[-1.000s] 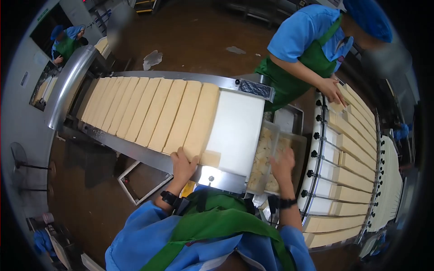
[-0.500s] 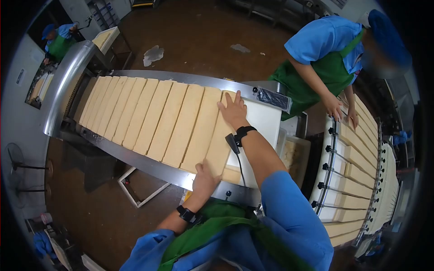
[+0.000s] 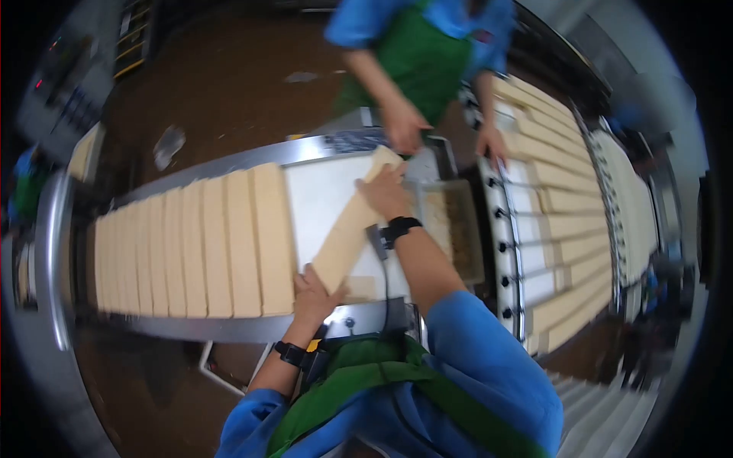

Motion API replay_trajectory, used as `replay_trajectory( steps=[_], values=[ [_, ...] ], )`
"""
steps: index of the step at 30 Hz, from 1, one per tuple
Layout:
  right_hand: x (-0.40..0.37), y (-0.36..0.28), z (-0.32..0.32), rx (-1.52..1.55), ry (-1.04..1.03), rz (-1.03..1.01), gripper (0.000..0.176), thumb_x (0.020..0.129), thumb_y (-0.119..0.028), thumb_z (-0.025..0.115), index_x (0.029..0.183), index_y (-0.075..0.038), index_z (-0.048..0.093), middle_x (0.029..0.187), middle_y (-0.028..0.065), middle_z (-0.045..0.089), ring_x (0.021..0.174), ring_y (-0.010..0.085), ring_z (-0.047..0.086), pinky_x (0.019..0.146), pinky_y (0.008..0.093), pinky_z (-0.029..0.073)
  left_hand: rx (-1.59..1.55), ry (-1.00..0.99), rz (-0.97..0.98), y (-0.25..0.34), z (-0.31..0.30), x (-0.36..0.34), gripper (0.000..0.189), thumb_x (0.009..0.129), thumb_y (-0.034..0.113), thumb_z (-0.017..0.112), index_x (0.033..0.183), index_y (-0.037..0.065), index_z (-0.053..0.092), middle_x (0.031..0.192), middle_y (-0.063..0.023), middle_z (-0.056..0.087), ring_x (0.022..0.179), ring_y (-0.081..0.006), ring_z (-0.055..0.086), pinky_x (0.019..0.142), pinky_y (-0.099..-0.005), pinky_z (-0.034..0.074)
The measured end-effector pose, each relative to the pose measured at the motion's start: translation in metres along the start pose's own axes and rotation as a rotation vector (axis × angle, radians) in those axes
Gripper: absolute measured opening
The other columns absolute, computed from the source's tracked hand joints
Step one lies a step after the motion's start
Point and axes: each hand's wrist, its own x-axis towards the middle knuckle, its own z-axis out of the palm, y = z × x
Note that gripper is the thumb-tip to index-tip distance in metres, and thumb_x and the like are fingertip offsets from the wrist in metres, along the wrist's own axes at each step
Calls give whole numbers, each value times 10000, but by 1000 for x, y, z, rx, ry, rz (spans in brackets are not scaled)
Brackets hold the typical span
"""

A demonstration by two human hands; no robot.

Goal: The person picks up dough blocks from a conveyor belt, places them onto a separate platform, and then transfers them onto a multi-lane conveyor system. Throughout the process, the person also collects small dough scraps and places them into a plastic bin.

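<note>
A long pale dough strip lies slantwise over the white belt, apart from the row of strips. My left hand grips its near end, with the thumb on top. At the far end, my right hand is closed round the strip's edge, its fingers partly blurred. Several similar strips lie side by side to the left. A small flat dough piece is on the belt by my left hand.
Across the belt stands a co-worker in a green apron, one hand near the strip's far end. A bin of dough scraps stands right of the belt. Beyond it, a second conveyor carries more strips. Metal rails edge the belt.
The strip in my hands has come away from the row and turned aslant. The view has swung right, and the co-worker's hand has come near the strip's far end.
</note>
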Motion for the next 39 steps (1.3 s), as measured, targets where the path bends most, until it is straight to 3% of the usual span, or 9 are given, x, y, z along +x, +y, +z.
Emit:
replay_trajectory(
  steps=[4,9,11,16,20,21,30,36,39],
  values=[
    [-16,53,-19,276,140,238,782,667,-337,716,1231,9,300,1394,289,192,1196,444,413,956,443,425,98,-9,-18,44,-4,14,868,666,301,779,1290,-17,266,1164,-271,342,969,-451,525,839,-469,471],
    [-80,149,-118,535,512,430,718,729,-342,673,1231,16,305,1234,276,344,1113,444,452,951,484,384,-33,61,371,119,15,13,765,634,118,752,1290,46,366,1212,-268,350,1091,-446,444,931,-437,424],
    [-98,229,-127,328,776,358,704,763,-362,651,1250,19,315,1190,281,382,1096,448,462,934,493,394,-74,29,542,154,32,6,745,616,48,705,1297,67,402,1238,-240,355,1162,-422,399,970,-415,394],
    [-168,332,-231,228,555,856,770,774,-551,533,1275,14,384,1241,247,460,1070,438,523,912,475,428,-256,-351,917,243,52,-41,742,646,79,752,1302,59,406,1244,-211,357,1163,-379,419,964,-395,397],
    [-171,431,-241,-69,188,800,614,863,-463,351,1181,22,552,1249,261,515,1228,420,396,1005,523,280,-298,-755,903,274,77,-68,719,695,132,773,1306,56,403,1269,-189,338,1161,-319,442,931,-365,427],
    [-170,439,-243,-66,208,754,595,874,-421,297,1166,13,578,1276,240,508,1265,429,340,1029,536,196,-281,-742,934,282,79,-72,684,725,125,753,1308,54,401,1285,-170,324,1155,-290,451,906,-343,441],
    [-144,489,-262,-18,87,807,619,898,-427,278,1243,36,503,1338,224,461,1243,386,401,1029,544,228,-282,-666,913,311,114,-78,602,760,123,637,1304,53,389,1241,-204,370,1171,-373,433,970,-377,392],
    [-143,511,-254,-280,399,653,449,854,-306,396,1080,24,601,1174,195,560,1123,330,478,955,484,309,-304,-725,825,328,138,-79,605,761,140,636,1302,38,386,1241,-207,367,1154,-362,437,977,-373,382],
    [-144,517,-250,-304,440,646,399,837,-277,414,1005,23,615,1093,178,568,1076,313,489,921,483,318,-226,-638,952,325,151,-74,616,779,104,648,1328,57,374,1258,-158,338,1076,-255,477,901,-327,429]
  ],
)
